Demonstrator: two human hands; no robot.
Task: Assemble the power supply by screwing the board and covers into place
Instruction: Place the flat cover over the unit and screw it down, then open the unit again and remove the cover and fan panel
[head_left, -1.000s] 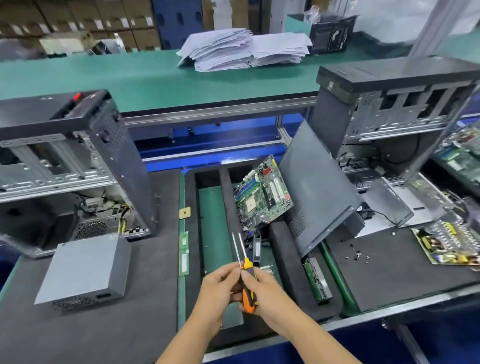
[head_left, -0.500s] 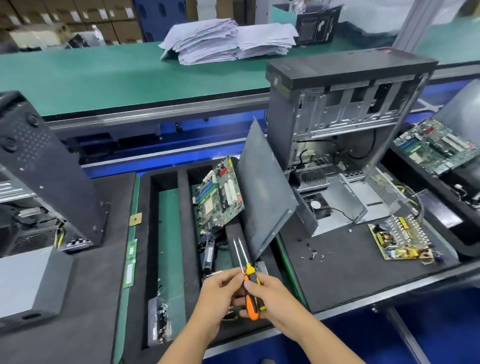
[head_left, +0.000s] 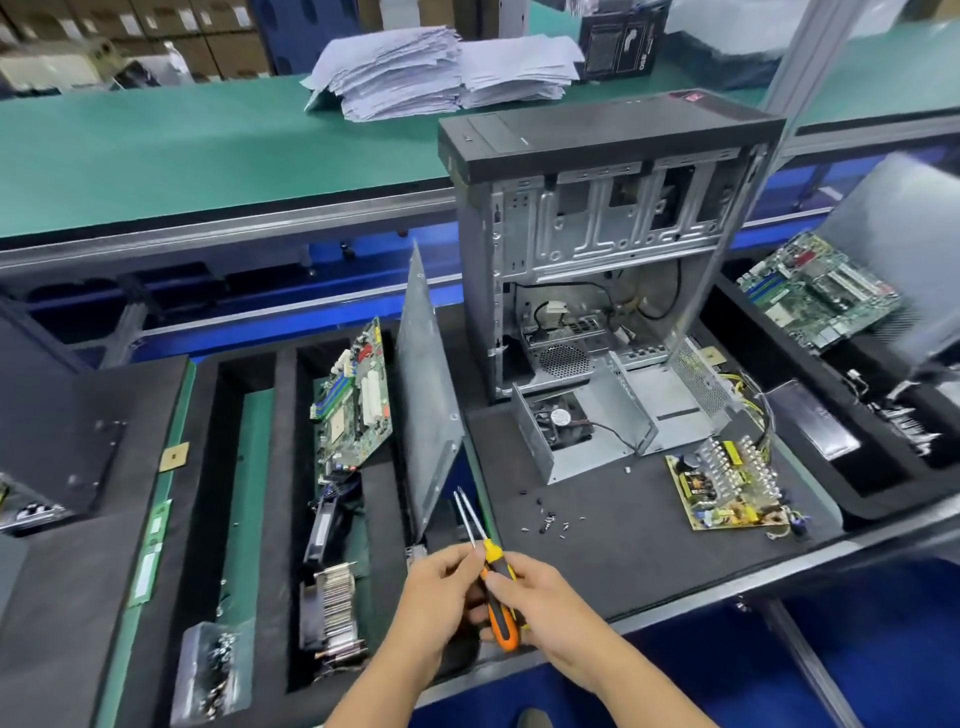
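At lower centre, both hands meet: the right hand (head_left: 540, 597) has its fingers wrapped round an orange screwdriver (head_left: 496, 603), the left hand (head_left: 441, 582) pinches its shaft. The board (head_left: 727, 488) lies right of them on the surface (head_left: 613, 561), beside the open casing (head_left: 613, 415).

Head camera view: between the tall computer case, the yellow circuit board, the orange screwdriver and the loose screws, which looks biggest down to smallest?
1. computer case
2. yellow circuit board
3. orange screwdriver, though closer to the camera, so this ranking is unsure
4. loose screws
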